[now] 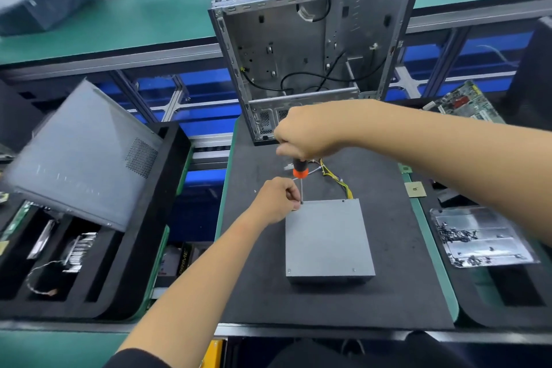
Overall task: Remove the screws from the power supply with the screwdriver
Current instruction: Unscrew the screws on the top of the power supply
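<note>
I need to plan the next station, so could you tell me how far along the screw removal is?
Done: nothing clearly. In hand: the right hand holds the orange-and-black screwdriver upright at the far-left corner of the flat grey metal power supply, the left hand steadying its shaft. Left: screws still show at other corners.

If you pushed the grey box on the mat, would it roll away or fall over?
Probably neither. The grey box is flat and squat, lying on its broad side, so it likely won't tip or roll. It looks like metal, so probably stiff and heavy for its size. The dark mat looks grippy, so it may slide only reluctantly. Its yellow wires would likely flop along behind.
</note>
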`<action>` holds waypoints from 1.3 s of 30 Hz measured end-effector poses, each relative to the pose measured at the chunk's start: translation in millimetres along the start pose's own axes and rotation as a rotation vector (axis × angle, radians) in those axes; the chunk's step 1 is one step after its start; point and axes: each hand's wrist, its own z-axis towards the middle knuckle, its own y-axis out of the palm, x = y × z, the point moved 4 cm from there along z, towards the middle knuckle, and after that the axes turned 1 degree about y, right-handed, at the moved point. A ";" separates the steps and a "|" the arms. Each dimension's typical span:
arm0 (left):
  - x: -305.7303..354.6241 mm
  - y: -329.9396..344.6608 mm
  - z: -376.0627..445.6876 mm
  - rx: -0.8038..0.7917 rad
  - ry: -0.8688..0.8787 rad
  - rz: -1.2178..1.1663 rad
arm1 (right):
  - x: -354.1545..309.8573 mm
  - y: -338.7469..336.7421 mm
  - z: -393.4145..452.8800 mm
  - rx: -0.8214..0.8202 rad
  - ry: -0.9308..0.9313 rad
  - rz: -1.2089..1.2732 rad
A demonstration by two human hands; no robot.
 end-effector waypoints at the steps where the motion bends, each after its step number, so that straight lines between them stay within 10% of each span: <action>1: 0.5 -0.2 -0.2 0.000 0.005 0.003 | 3.0 0.5 -2.0 -0.022 -0.029 0.113; 6: 2.3 -0.3 0.0 -0.012 0.019 0.017 | 7.7 -5.7 -15.3 -0.078 -0.094 0.424; 13: 0.8 0.1 2.2 -0.012 0.015 0.033 | 0.9 -3.3 -4.1 0.024 0.119 -0.003; 23: -2.8 1.8 3.3 -0.008 0.012 0.000 | -2.6 -8.4 -12.6 -0.075 -0.131 0.420; 29: -1.6 1.7 3.8 -0.017 0.015 0.006 | 3.2 -2.0 -7.0 -0.006 0.132 -0.084; 39: -2.7 3.5 5.3 -0.030 0.057 0.011 | -6.4 -8.3 -14.3 -0.029 -0.150 0.389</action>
